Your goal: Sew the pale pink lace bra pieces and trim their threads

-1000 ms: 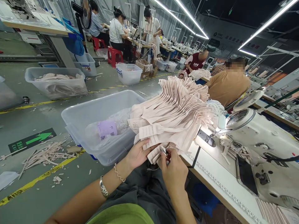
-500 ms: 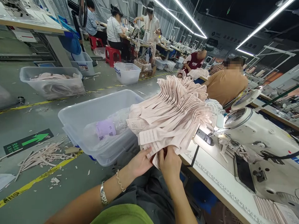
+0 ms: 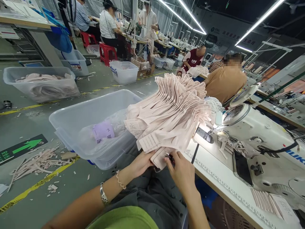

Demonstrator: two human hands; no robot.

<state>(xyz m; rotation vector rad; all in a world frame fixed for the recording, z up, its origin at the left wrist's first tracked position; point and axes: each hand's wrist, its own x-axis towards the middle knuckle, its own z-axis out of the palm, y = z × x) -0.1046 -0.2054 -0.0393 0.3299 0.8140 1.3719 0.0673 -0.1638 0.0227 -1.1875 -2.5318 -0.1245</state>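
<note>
In the lower centre of the frame, the left hand (image 3: 140, 164) held the edge of a pale pink fabric piece (image 3: 159, 160) between thumb and fingers. Just right of it, the right hand (image 3: 183, 171) was closed around a small tool (image 3: 171, 157), its metal tip close to the fabric; the fingers hid most of it, red and dark parts showing. The piece hung at the near end of a thick stack of pink pieces (image 3: 166, 109), which spread across the middle of the frame and blocked the view of the table's far part and the right end of a clear plastic bin (image 3: 71, 109). Inside that bin, left of centre, lay a purple bundle (image 3: 103, 131) among clear wrapping.

On the right a white sewing machine (image 3: 276, 135) took up much of the table (image 3: 214, 181), a dark flat slab (image 3: 242, 167) before it and folded strips (image 3: 265, 200) at the lower right. Fabric scraps (image 3: 40, 163) littered the floor at the left, near a green arrow sign (image 3: 26, 147) and yellow tape (image 3: 40, 183). A second bin (image 3: 47, 90) of fabric stood at the upper left; a person in an orange-brown shirt (image 3: 226, 81) sat beyond the stack at the upper right.
</note>
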